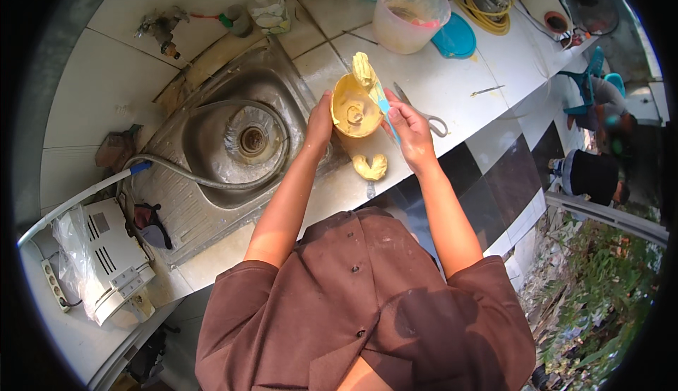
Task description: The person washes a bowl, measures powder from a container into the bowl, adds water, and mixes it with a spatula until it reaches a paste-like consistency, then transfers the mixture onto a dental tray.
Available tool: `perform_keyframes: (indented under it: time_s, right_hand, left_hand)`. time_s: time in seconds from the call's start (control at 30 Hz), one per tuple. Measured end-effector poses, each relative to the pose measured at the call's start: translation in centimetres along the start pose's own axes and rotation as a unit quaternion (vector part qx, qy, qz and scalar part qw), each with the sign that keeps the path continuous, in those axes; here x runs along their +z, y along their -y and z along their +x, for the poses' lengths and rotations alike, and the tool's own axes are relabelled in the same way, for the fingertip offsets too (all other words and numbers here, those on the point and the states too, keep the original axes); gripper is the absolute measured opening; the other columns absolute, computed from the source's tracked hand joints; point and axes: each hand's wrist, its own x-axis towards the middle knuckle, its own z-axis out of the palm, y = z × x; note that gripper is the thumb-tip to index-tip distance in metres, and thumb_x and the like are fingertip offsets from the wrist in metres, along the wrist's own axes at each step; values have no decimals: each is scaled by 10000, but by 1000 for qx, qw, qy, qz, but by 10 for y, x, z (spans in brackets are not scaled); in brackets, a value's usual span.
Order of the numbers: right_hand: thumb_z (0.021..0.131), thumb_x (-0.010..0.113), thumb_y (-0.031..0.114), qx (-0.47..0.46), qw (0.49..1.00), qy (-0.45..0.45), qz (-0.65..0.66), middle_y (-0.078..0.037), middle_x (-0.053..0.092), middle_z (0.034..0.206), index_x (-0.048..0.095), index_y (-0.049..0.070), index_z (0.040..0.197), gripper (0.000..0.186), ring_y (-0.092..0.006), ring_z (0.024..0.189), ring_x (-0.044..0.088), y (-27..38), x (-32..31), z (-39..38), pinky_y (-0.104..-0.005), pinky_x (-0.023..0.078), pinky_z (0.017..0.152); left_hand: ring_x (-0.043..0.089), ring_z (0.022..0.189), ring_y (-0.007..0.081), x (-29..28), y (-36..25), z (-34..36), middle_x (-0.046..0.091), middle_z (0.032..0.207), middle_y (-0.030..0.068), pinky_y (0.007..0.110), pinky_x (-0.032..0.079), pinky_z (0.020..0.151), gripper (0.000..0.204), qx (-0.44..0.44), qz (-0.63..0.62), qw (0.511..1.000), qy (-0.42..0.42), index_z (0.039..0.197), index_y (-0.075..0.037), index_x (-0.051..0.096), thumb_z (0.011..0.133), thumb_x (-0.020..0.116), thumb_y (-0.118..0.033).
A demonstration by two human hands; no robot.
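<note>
My left hand (320, 120) is closed on the side of a small yellow bowl (355, 132), tilted so that its smeared inside shows. In my right hand (412, 131) is a light blue spatula (383, 105), its handle between thumb and fingers. A thick yellow lump of paste (364, 69) clings to the spatula's far end, by the bowl's far rim. On the counter edge below the bowl lies a curved yellow lump (370, 167). Scissors (436, 124) lie just right of my right hand, partly hidden by it.
A steel sink (244, 144) with a grey hose (205, 181) is to the left. At the back stand a soap bottle (268, 9) and a pink-white tub (409, 16), beside a blue lid (454, 36). A coiled yellow cable (487, 20) lies farther right. People sit at the far right.
</note>
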Motion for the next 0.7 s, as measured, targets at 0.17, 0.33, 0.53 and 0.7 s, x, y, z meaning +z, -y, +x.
perform_keyframes:
  time_s: [0.17,0.33,0.53,0.7]
  right_hand:
    - [1008,540,281,-17,998,62,-17,-138,429,1500,585,-46,1219,392,-188,1326,446,-18,-24,16,-309,340,1089]
    - [1010,535,270,-3,992,120,30,-144,438,1493,580,-53,1211,383,-201,1349,428,-20,-43,29,-319,318,1108]
    - [1005,541,261,-98,982,151,-56,-154,441,1481,605,-35,1151,336,-238,1371,394,-15,-78,33,-364,301,1118]
    - [1001,546,295,-62,984,165,-18,-168,467,1421,631,-15,1133,347,-245,1329,424,-9,-100,32,-374,309,1104]
  left_hand:
    - [609,744,118,-9,4,-17,646,840,86,291,477,603,394,27,187,977,-96,953,32,674,1013,491,-312]
    - [513,551,75,-19,26,-68,618,672,17,251,421,514,280,91,151,955,-240,905,16,682,959,588,-242]
    - [513,429,93,20,69,-232,657,635,72,235,368,406,448,-269,184,931,-166,706,13,676,925,656,-378]
    - [539,487,73,58,99,-228,682,769,80,190,400,417,414,-301,-139,925,-185,954,27,639,957,615,-386]
